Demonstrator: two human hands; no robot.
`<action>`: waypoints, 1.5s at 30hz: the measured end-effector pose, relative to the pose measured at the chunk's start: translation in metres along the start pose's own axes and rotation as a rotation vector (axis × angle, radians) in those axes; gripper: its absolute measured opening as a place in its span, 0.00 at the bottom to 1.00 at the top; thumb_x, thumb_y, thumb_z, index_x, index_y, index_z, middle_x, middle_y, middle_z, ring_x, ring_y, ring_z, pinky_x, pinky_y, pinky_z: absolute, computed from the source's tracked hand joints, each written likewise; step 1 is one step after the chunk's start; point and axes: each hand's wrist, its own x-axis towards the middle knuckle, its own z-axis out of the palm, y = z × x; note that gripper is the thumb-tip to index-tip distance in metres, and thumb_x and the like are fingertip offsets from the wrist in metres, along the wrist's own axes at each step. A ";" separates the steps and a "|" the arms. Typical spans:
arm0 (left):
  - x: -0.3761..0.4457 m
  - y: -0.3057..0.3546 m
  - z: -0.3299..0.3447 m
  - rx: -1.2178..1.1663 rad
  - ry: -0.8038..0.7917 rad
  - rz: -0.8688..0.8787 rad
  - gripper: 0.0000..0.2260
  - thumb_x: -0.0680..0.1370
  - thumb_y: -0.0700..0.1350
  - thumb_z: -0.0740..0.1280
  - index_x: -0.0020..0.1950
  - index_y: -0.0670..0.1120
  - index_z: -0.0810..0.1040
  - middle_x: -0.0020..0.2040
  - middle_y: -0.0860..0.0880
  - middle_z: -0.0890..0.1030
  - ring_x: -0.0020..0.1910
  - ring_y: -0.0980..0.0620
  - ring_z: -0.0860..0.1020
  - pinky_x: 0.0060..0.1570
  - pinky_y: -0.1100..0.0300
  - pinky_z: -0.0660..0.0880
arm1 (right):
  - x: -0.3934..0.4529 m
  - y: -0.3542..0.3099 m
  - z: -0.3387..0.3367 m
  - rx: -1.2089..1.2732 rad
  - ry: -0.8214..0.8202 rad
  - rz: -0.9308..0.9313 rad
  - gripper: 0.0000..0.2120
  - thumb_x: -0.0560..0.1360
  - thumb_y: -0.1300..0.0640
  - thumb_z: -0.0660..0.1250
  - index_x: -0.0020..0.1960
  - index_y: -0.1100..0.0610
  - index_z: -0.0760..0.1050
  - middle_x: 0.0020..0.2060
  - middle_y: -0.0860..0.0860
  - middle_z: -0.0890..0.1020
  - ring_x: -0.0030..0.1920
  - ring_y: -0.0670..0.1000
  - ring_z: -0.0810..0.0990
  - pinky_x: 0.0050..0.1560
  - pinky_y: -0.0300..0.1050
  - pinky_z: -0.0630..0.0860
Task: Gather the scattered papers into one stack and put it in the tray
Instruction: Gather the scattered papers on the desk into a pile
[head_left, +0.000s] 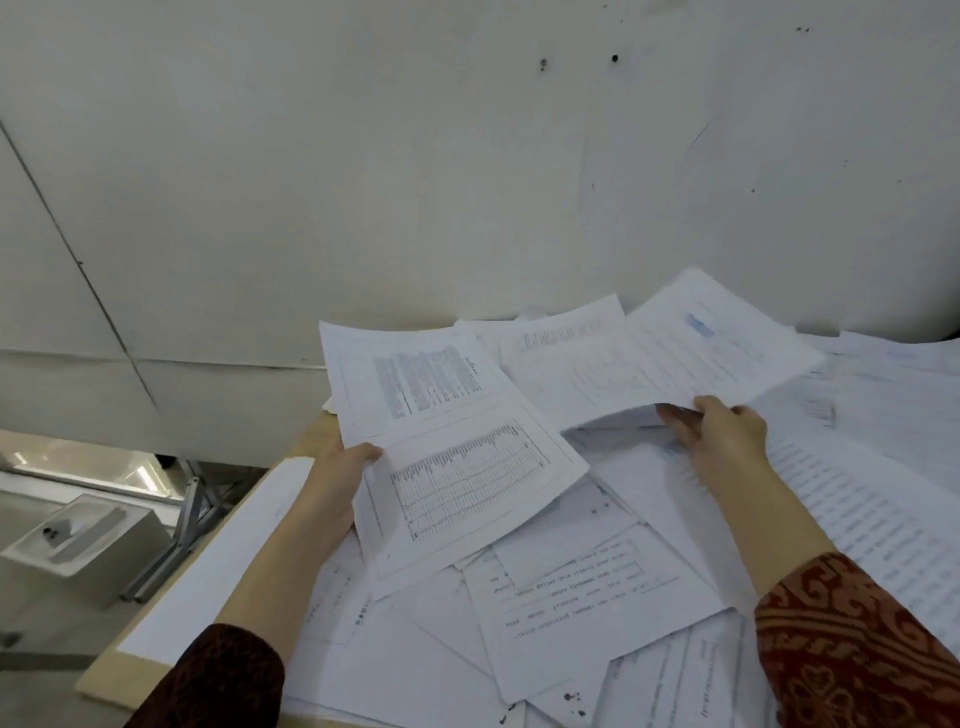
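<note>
Papers blanket the table, scattered. At eleven o'clock, the left hand pinches table-printed sheets by their edge, thumb on top. At one o'clock, the right hand clamps a raised sheaf.

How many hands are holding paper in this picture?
2: the left hand holds the table-printed sheets at left; the right hand lifts a bundle of papers at right.
</note>
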 end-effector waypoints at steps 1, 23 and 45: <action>0.000 -0.001 0.001 -0.013 0.019 -0.008 0.22 0.79 0.35 0.60 0.73 0.45 0.67 0.67 0.46 0.74 0.65 0.43 0.72 0.68 0.44 0.67 | -0.001 0.002 0.002 0.092 0.009 0.025 0.05 0.77 0.70 0.59 0.52 0.64 0.69 0.49 0.57 0.75 0.43 0.54 0.79 0.41 0.46 0.82; -0.024 -0.006 0.078 -0.114 0.179 0.127 0.23 0.77 0.38 0.66 0.71 0.48 0.66 0.64 0.49 0.74 0.63 0.46 0.73 0.63 0.46 0.71 | -0.073 0.052 0.041 0.040 -0.539 0.184 0.22 0.74 0.76 0.58 0.63 0.59 0.71 0.53 0.56 0.80 0.50 0.54 0.80 0.53 0.51 0.79; -0.009 0.012 0.043 -0.245 -0.049 0.059 0.06 0.78 0.45 0.66 0.54 0.51 0.78 0.52 0.53 0.82 0.54 0.51 0.80 0.56 0.53 0.76 | -0.014 0.001 -0.003 -0.299 -0.585 0.239 0.11 0.76 0.54 0.65 0.55 0.59 0.77 0.43 0.53 0.85 0.42 0.51 0.84 0.37 0.45 0.81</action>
